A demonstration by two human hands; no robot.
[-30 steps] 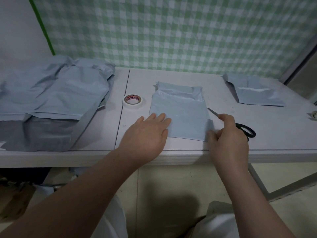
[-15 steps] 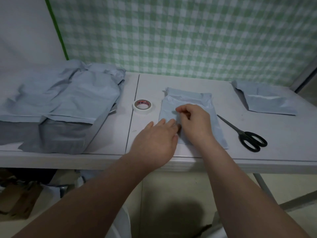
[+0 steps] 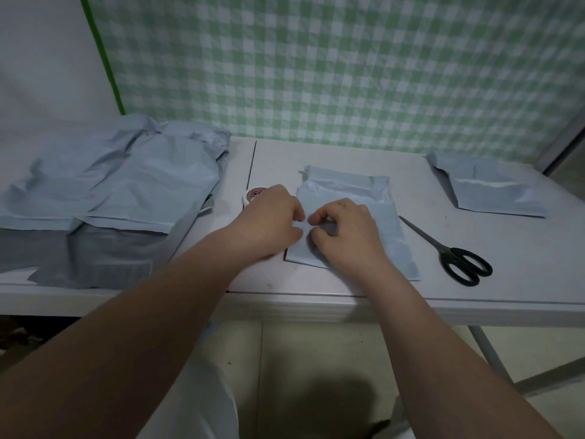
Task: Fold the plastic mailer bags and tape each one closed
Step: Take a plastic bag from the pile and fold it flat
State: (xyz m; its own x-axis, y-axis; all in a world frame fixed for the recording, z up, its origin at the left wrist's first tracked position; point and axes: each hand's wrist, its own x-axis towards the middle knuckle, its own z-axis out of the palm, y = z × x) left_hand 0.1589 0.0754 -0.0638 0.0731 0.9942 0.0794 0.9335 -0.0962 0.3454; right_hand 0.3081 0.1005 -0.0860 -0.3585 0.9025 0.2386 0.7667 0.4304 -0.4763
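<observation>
A folded light-blue mailer bag [image 3: 389, 226] lies flat at the table's front centre. Both hands sit on its left half, fingers curled and fingertips almost meeting. My right hand [image 3: 346, 234] pinches a small pale piece of tape [image 3: 329, 218] against the bag. My left hand [image 3: 270, 224] pinches at the same spot by the bag's left edge. Behind my left hand a roll of white tape [image 3: 252, 195] is half hidden. Black-handled scissors [image 3: 456, 258] lie to the right of the bag, untouched.
A heap of unfolded blue-grey mailer bags [image 3: 110, 191] covers the table's left part. One folded bag [image 3: 493, 191] lies at the back right. The white table's front edge [image 3: 443, 307] is just below the hands. A green checked cloth hangs behind.
My right hand left the scissors and came left onto the bag. My left hand, earlier flat on the bag, has curled its fingers and moved up to meet the right fingertips.
</observation>
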